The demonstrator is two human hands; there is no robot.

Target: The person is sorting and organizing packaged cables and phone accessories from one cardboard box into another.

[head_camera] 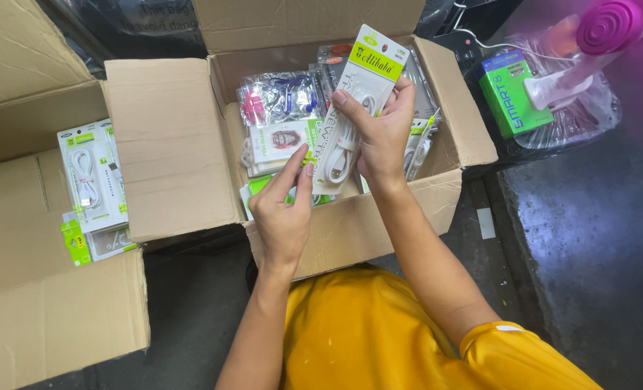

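white cable pack (354, 115), a flat clear sleeve with a green header card and a coiled white cord inside, is held upright and slightly tilted above the middle cardboard box (350, 224). right hand (383, 133) is closed on the pack, fingers wrapped over its front and right edge, thumb behind. left hand (285, 209) sits just below and to the left, fingertips pinched on the pack's lower left corner, so both hands grip the same item. beneath the pack, inside the box, lie more bagged goods: a clear bag with blue and pink earphones (278, 97), a pouch with a printed card (281, 141), and further cable packs stacked at the right wall, partly hidden by the right hand. the box's flaps stand open, the left flap (166, 144) spread flat toward a second cardboard box (47, 318) on the left. that box holds similar white cable packs (90, 180) with green trim, lying flat, well apart from the hands. to the upper right, outside the boxes, a small green carton (513, 94) rests in clear plastic wrap beside a pink and white fan (596, 43), its detail blurred. the person wears a yellow shirt (379, 339), seen at the bottom edge. floor (596, 253) under everything is dark and dull.
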